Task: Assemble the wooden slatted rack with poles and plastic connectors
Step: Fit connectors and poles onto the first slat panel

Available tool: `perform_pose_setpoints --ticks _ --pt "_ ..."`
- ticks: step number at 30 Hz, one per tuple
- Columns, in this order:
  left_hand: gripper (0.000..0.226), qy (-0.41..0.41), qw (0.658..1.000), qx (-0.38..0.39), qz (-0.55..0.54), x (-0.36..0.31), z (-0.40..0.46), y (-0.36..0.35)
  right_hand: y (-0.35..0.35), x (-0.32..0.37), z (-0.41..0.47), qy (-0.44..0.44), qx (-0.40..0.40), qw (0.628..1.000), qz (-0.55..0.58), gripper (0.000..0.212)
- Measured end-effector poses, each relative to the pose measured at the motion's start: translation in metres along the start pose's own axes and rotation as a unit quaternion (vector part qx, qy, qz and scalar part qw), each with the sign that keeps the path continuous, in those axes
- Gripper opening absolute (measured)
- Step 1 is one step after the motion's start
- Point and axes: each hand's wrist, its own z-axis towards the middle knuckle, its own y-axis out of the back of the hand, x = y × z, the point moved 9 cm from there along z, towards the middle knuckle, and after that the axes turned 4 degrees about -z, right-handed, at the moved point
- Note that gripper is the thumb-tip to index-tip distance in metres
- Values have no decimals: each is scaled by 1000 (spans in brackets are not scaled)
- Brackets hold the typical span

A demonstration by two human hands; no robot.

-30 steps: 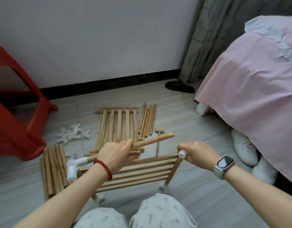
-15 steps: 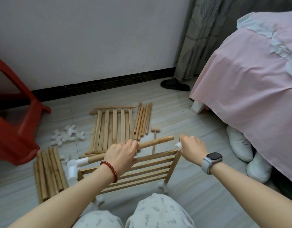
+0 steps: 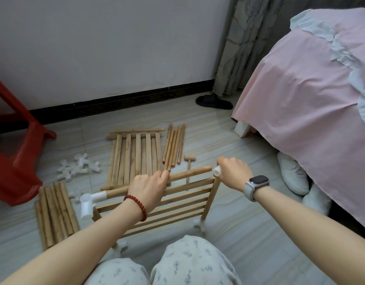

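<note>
The red stool is cut off by the left edge. The pole is partly covered by the left hand, and the white connector by the right hand. The bed is cropped at the right.

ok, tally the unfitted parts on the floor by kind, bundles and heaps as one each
Slatted panel: 1
Pole bundles: 2, near bundle, far bundle
Connector heap: 1
Stray white piece: 1
Mallet: 1
Total: 6
Excluded: pole in left hand, connector in right hand.
</note>
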Motion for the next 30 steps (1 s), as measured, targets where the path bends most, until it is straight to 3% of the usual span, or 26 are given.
perform_pose_setpoints --ticks 2,4,9,10,12,14,15,20,24,27,30 --pt "35 -1 1000 5 3 -3 2 0 -5 -3 0 -56 2 998 30 17" --pt "32 6 1000 5 3 -3 1 0 -4 -3 -3 -55 -35 997 43 14" --pt "33 5 1000 2 -11 -8 -13 -3 -3 7 -15 140 -29 988 -55 18" --pt "33 4 1000 1 -11 -8 -14 -3 -2 8 -15 132 -35 989 -55 19" --pt "31 12 1000 -1 -6 -7 -10 -2 9 -8 -4 -1 -54 996 75 21" --pt "28 21 1000 -2 2 -5 -5 3 21 -29 13 -137 -45 961 234 25" --pt "27 23 1000 -1 4 -5 -4 5 31 -30 21 -151 -46 957 245 25" --pt "33 27 999 6 -26 0 -7 8 36 -15 13 -82 -25 977 197 17" --pt "38 31 996 -58 -53 2 -13 22 6 -39 -6 -119 29 975 188 28" --pt "33 10 989 -115 -91 -2 -21 37 -7 -39 -9 -113 66 972 195 26" --pt "34 -6 986 -127 -104 -5 -23 43 -10 -26 -8 -92 82 972 200 24"
